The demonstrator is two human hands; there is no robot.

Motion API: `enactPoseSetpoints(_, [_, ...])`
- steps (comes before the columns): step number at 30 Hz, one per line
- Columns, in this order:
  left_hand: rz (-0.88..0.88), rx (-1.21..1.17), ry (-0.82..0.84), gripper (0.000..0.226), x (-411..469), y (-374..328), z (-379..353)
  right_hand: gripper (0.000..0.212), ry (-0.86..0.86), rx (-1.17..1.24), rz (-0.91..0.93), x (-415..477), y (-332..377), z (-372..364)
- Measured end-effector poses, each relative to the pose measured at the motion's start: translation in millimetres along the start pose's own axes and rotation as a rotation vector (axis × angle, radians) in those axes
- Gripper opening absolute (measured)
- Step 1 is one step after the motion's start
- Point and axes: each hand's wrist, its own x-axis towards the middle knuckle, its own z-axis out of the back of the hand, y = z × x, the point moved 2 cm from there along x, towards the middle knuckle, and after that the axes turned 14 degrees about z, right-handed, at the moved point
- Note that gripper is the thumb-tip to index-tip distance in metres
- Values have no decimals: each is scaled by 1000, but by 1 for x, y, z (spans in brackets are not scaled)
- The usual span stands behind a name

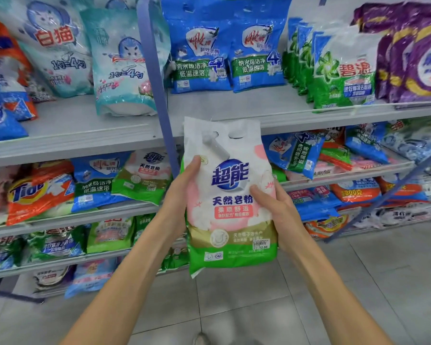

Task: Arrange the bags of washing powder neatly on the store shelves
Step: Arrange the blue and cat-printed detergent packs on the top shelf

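I hold a white, pink and green bag of washing powder (230,220) upright in front of the shelves, at mid frame. My left hand (182,192) grips its left edge, thumb on the front. My right hand (274,210) grips its right edge, thumb across the printed face. The bag's handle cut-outs are at its top. A bag of the same kind (144,178) lies tilted on the second shelf to the left. The top shelf (222,110) has a bare stretch directly above the held bag.
The top shelf carries upright bags: light teal ones (125,70), blue ones (224,51), green ones (339,70), purple ones (418,56). Lower shelves hold jumbled, leaning bags (309,155). A blue upright post (157,78) divides the shelving. Grey tiled floor (234,307) lies below.
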Motion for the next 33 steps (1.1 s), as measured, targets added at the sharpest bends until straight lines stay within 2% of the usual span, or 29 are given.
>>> enactPoseSetpoints(3, [18,-14,-36,32,10,-7,-4,48,60,-24,-22,8,4,9])
enactPoseSetpoints(6, [-66,11,-107,38,20,-15,-11,54,100,-83,-62,19,6,26])
enactPoseSetpoints(9, [-162,61,-121,22,25,-12,-34,73,118,-186,-26,32,15,42])
enactPoseSetpoints(10, [-189,75,-124,12,25,-8,-44,67,136,-210,12,37,21,47])
enactPoseSetpoints(11, [-218,82,-133,7,24,-4,-56,52,136,-218,50,44,28,52])
enactPoseSetpoints(13, [-281,86,-174,10,23,5,-73,29,125,-186,101,54,41,61])
enactPoseSetpoints(16, [-365,61,-233,10,22,9,-89,30,146,-238,166,70,58,74])
enactPoseSetpoints(18, [-417,53,-291,16,20,8,-98,18,182,-265,217,78,73,78])
enactPoseSetpoints(20, [-479,94,-341,8,18,12,-103,8,231,-330,290,84,88,85])
enactPoseSetpoints(23, [-539,125,-353,8,12,6,-118,6,314,-371,368,92,113,90])
enactPoseSetpoints(28, [-488,56,-349,8,24,8,-135,39,314,-530,495,108,134,99])
enactPoseSetpoints(30, [-464,44,-367,6,27,9,-138,42,338,-558,443,112,133,106])
enactPoseSetpoints(33, [-468,52,-360,10,32,-2,-142,42,326,-471,445,116,137,110])
